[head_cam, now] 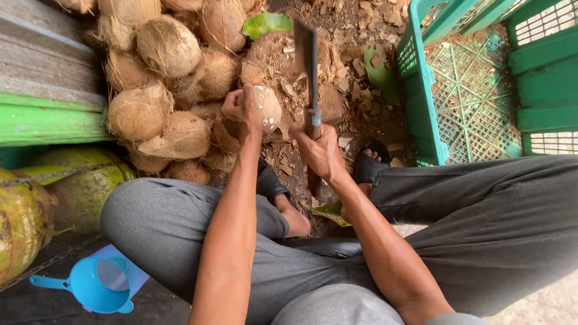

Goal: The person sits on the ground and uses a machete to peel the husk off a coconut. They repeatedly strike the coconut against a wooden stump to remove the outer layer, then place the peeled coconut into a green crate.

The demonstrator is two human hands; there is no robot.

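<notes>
My left hand (242, 111) grips a partly peeled coconut (267, 107), pale where the husk is off, held over the ground in front of my knees. My right hand (318, 149) is closed on the wooden handle of a cleaver (307, 57). Its flat rusty blade points away from me, upright, just to the right of the coconut and apart from it. Both forearms reach forward over my grey trousers.
A heap of brown husked coconuts (165, 78) lies at the left and far side. Husk chips litter the ground (355, 72). A green plastic crate (469, 78) stands at right. Green coconuts (36, 204) and a blue scoop (96, 283) sit at left. My sandalled feet (370, 162) rest below the hands.
</notes>
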